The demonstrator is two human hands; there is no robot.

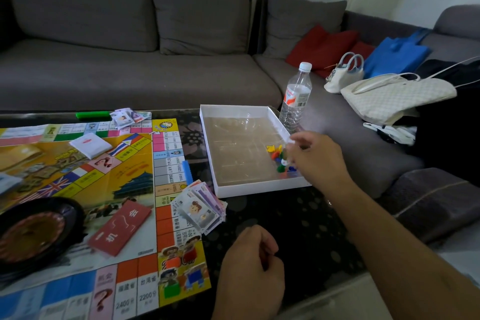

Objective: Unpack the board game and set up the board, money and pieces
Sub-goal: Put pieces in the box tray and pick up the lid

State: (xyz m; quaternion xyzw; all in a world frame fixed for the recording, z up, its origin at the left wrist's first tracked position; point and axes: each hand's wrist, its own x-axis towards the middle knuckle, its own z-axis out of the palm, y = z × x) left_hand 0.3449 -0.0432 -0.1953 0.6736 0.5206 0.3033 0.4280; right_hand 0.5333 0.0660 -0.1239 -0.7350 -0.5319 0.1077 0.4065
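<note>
Nearest, left hand [249, 267] resting on dark table [298, 228], fingers curled, gripping nothing visible. Leftward, board [109, 189] spread flat, red card deck [119, 226] and money [200, 208] upon it. Rightward, right hand [317, 161] over white box [246, 148], fingertips pinching among coloured pieces [279, 158]; exact hold unclear.

The board [78, 189] is yellow at its middle with flags and a dark pagoda, edged in orange, pink, blue and white squares — a red card deck [120, 227] and a white one [91, 145] lie on it. The white box [255, 186] holds red, yellow, green and blue pieces [279, 160]. The table [285, 221] is black with pale spots and flowers — the sofa [130, 73] grey.
</note>
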